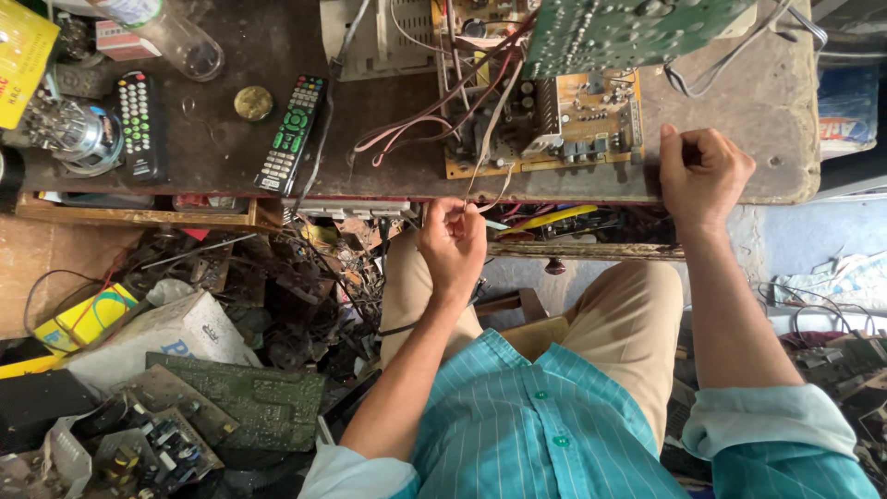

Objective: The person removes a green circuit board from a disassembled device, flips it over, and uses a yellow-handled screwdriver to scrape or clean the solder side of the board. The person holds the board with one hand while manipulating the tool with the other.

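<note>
My left hand (452,243) is at the front edge of the dark workbench (767,111), its fingers pinched on a thin pale wire (490,189) that runs up to the yellow circuit board (582,115). My right hand (702,171) rests as a closed fist on the bench edge, just right of that board; I cannot tell if it holds anything. A green circuit board (628,32) stands tilted above the yellow one, with red and white wires (416,129) trailing left.
Two remote controls (292,132) (140,123), a round brass lid (253,103), a clear bottle (176,37) and a metal part (78,139) lie on the bench's left. Below left, scrap boards (249,397), a white box (157,337) and tangled cables (305,268) cover the floor.
</note>
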